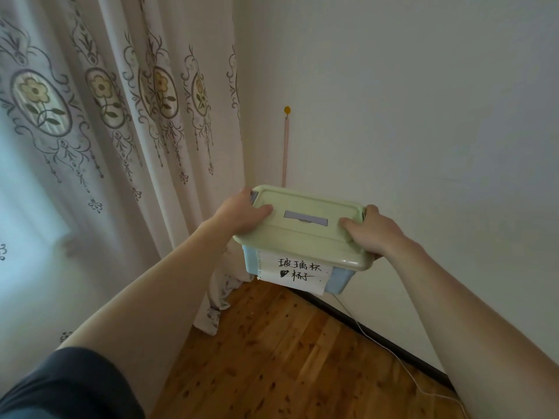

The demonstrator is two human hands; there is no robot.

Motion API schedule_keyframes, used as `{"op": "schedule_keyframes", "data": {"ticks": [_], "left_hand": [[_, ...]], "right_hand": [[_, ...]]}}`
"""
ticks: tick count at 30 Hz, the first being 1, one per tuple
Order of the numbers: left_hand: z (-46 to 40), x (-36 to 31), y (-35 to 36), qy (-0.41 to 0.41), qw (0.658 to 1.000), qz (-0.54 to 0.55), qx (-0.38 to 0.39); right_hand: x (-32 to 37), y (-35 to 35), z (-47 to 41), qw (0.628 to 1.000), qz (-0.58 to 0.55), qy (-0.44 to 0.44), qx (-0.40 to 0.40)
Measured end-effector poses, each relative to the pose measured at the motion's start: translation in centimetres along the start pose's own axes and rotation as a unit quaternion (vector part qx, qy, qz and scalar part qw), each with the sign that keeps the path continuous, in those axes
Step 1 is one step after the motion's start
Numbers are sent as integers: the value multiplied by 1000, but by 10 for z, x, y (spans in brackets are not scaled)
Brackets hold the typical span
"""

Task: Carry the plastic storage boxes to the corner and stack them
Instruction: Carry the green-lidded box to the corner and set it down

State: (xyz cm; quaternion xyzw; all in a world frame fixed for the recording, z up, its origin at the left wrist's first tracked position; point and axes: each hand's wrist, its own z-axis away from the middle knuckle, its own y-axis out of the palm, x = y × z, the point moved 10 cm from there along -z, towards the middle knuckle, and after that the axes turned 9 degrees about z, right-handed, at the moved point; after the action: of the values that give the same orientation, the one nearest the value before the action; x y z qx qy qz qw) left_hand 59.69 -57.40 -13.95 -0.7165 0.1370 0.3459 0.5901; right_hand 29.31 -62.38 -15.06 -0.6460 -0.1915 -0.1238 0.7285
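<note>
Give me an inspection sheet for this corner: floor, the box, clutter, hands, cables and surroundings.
Surface: wooden floor, bare where visible.
Job's things: one storage box, green lid, handwritten label, held above the floor.
Clutter: nothing seen.
Hands: left hand and right hand grip the lid's ends.
Cables: white cable trails along the skirting.
Surroundings: floral curtain, white wall, yellow hook.
</note>
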Motion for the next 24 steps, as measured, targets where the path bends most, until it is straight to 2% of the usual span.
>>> {"op": "schedule_keyframes", "data": {"ticks": [8,24], "left_hand": [[-66,43,12,-16,1000,14,5],[-262,132,36,1,995,63,78]], "right_hand": [[26,37,-59,1000,-17,3,12],[90,121,-219,998,-10,58,5]]}}
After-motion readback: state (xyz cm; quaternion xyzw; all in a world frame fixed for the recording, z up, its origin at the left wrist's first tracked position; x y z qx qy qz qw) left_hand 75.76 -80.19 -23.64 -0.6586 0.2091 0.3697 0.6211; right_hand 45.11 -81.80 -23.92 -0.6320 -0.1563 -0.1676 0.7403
